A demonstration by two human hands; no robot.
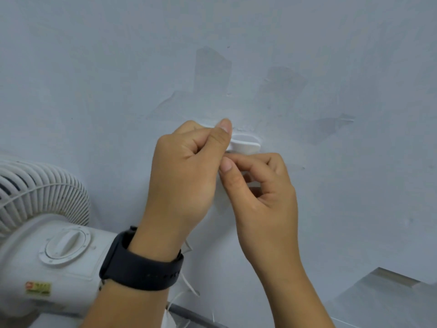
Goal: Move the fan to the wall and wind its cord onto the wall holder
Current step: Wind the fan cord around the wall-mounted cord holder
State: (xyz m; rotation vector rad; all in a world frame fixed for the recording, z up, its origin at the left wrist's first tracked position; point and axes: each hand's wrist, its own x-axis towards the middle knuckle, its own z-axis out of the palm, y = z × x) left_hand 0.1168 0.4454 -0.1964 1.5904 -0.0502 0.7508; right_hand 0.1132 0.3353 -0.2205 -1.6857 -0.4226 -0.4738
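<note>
The wall holder (246, 144) was smooth white plastic, a rounded oval lip jutting from the patchy, scraped pale wall (331, 67). My left hand (186, 171) was curled into a loose fist at its left edge, thumb pressed up against the fingers (what it pinched, I could not tell). My right hand (260, 185) curled just beneath, fingers bent inward. The ribbed white fan (47, 221) stood lower left beside the wall, its thin white cord (189, 284) trailing below my black-strapped wrist.
</note>
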